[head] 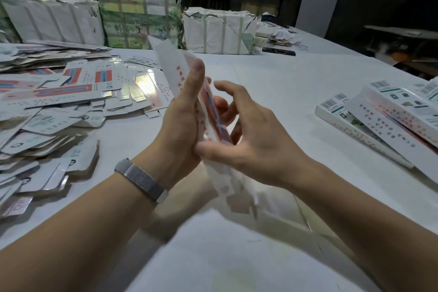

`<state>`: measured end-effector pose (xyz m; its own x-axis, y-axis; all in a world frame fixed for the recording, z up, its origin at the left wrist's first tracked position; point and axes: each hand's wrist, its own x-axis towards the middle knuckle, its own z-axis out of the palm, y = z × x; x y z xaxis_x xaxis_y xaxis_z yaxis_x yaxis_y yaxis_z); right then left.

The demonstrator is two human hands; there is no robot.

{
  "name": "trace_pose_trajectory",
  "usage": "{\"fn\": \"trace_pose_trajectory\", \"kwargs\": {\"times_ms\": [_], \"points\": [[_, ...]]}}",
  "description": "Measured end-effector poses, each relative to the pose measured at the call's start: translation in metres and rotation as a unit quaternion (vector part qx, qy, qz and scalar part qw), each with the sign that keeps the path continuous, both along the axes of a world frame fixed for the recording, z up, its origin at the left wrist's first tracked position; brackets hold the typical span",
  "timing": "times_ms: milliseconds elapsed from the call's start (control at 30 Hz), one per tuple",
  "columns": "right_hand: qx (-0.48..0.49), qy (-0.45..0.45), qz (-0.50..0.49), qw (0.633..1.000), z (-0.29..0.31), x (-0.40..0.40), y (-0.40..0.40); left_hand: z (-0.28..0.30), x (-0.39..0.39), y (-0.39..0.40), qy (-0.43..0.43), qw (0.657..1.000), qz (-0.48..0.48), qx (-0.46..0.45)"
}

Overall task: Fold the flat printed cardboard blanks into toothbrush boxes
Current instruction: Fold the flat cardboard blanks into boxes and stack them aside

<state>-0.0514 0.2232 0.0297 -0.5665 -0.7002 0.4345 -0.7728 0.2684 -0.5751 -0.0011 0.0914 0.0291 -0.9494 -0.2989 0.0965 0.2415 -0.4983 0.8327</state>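
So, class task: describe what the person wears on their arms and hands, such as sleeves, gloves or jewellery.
Both forearms are bare, with no sleeves in view and no gloves. The left hand has a silver mesh wristband on its wrist, with a flat metal clasp at one end. The right hand and its wrist show no band. No rings are visible.

Left hand (182,123): raised, edge-on, fingers straight and pointing up, thumb curled at the base; metal mesh band on wrist. Right hand (251,135): palm turned left, fingers loosely spread and bent, thumb extended toward left palm. Forearms converge.
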Motion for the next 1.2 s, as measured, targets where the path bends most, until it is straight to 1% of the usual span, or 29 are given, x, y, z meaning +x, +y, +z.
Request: {"fn": "trace_pose_trajectory", "kwargs": {"times_ms": [100,200,267,367,467,567,667,700,767,833,900,1000,1100,1200], "points": [[-0.09,-0.137,0.02,0.986,0.007,-0.006,0.003,0.0,0.003,-0.007,0.018,0.997,-0.041,-0.056],[-0.202,-0.179,0.015,0.963,0.008,-0.006,0.001,0.002,0.005,-0.008,0.024,0.992,-0.068,-0.107],[-0.245,-0.186,0.003,0.951,0.008,-0.007,-0.001,0.003,0.006,-0.006,0.012,0.991,-0.063,-0.115],[-0.254,-0.223,-0.003,0.941,0.01,-0.009,-0.002,0.002,0.008,0.001,0.014,0.99,-0.085,-0.111],[-0.241,-0.291,0.046,0.925,0.008,-0.009,-0.002,-0.001,0.009,0.01,0.023,0.987,-0.117,-0.104],[-0.251,-0.343,0.083,0.901,0.007,-0.006,-0.003,-0.003,0.008,0.008,0.021,0.989,-0.092,-0.114],[-0.284,-0.376,0.111,0.875,0.004,-0.003,-0.004,-0.005,0.006,0.008,0.02,0.988,-0.048,-0.144],[-0.293,-0.381,0.111,0.87,0.002,-0.002,-0.005,-0.006,0.005,0.01,0.025,0.988,-0.03,-0.152],[-0.296,-0.368,0.089,0.877,-0.003,0.002,-0.007,-0.011,0.001,0.015,0.036,0.985,0.01,-0.169],[-0.292,-0.354,0.07,0.886,-0.006,0.003,-0.008,-0.015,-0.001,0.02,0.023,0.981,0.05,-0.187],[-0.297,-0.35,0.073,0.886,-0.009,0.004,-0.009,-0.018,-0.001,0.02,0.016,0.971,0.097,-0.219],[-0.308,-0.328,0.073,0.89,-0.008,0.004,-0.012,-0.017,-0.002,0.019,0.076,0.941,0.164,-0.286],[-0.301,-0.276,0.071,0.91,-0.007,0.005,-0.011,-0.016,-0.005,0.016,0.128,0.919,0.159,-0.338],[-0.294,-0.26,0.063,0.918,-0.004,0.006,-0.009,-0.017,-0.008,0.014,0.131,0.921,0.118,-0.346]]}}
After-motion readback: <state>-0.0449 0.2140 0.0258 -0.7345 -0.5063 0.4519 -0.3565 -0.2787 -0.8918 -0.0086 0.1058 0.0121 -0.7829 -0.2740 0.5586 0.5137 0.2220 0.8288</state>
